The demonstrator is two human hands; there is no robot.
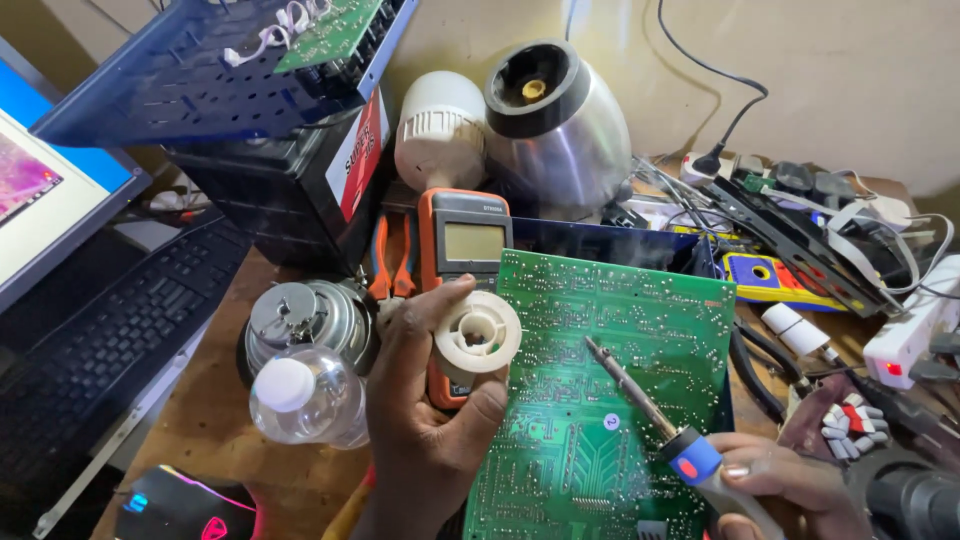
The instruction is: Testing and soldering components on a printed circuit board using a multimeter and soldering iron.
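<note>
At the near edge of the bench [215, 425], centre: one green circuit board [610, 400], solder side up, propped at a tilt over a blue tray, its top edge toward the back wall. Left hand [430, 410]: closed about a white solder spool [477, 335], thumb and fingers pinching its flange, held just off the board's left edge. Right hand [790, 490]: wrapped around the blue-collared handle of a soldering iron [640, 400], tip resting on or just above the board's middle; contact cannot be told. Step, by my reading: soldering a joint. Next move calls for feeding solder to the tip, steadily. Nearby: orange multimeter [465, 240] behind the spool, clear plastic bottle [305, 400] to the left, black keyboard [110, 340] at the left edge.
</note>
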